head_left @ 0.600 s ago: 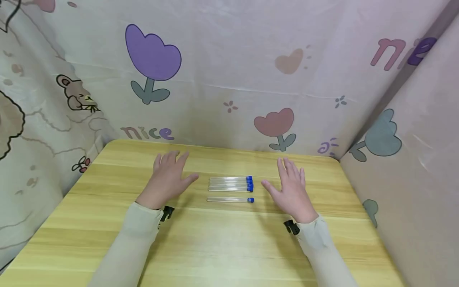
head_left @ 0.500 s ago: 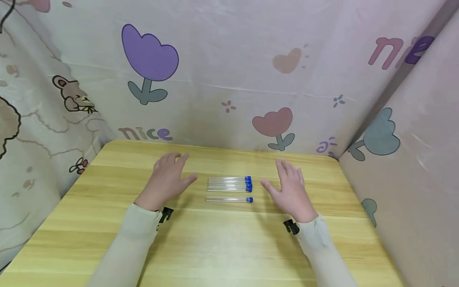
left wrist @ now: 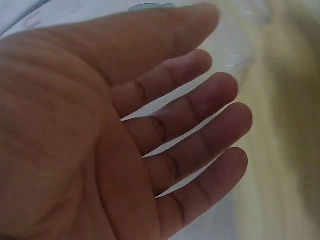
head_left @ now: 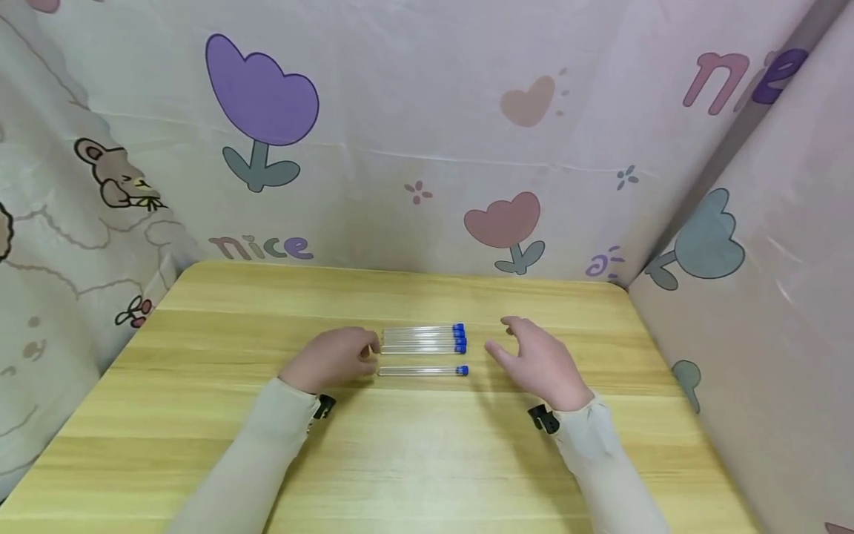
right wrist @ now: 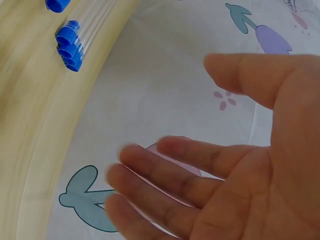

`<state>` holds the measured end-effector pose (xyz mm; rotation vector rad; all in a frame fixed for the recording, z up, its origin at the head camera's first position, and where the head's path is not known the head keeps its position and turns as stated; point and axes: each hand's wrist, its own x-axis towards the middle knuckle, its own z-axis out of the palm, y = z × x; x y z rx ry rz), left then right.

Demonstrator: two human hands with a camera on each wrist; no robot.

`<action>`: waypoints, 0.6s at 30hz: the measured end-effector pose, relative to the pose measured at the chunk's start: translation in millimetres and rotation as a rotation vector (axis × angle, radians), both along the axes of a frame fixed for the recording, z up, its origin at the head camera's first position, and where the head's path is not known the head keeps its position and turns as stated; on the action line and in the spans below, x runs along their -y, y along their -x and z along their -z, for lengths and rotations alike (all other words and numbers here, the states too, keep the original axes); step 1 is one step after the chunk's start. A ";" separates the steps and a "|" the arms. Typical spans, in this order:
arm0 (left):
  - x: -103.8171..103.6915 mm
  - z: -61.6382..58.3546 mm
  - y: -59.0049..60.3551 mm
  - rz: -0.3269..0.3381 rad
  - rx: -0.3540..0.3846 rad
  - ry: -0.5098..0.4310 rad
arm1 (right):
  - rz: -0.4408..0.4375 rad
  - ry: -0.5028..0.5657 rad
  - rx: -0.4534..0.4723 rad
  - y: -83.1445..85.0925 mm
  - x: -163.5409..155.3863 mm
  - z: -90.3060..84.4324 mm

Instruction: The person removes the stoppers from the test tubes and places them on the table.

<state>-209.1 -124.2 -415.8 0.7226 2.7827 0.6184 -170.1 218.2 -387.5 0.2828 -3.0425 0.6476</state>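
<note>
A person's two hands are low over a yellow wooden table (head_left: 200, 415). In the middle of it lie some clear tubes with blue caps. A bunch of tubes (head_left: 422, 339) lie side by side, touching each other, and one single tube (head_left: 422, 371) lies by itself just in front of them. All the blue caps point to the person's right.

The left hand (head_left: 331, 358) is at the bare ends of the tubes, with its fingertips close to the single tube. From above its fingers look bent, but its wrist view shows them loose and spread, holding nothing.

The right hand (head_left: 539, 361) is near the blue caps and not touching them. Its fingers (right wrist: 170, 180) are loose and a bit bent, and it holds nothing too
</note>
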 end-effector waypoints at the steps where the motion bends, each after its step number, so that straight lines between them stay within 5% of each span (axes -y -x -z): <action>1: -0.6 2.4 0.0 0.005 0.010 -0.002 | -0.005 -0.007 0.010 0.0 0.4 -0.1; 18: -24.2 24.1 -9.2 -0.038 -0.118 0.076 | -0.041 -0.052 0.156 -2.5 5.0 3.4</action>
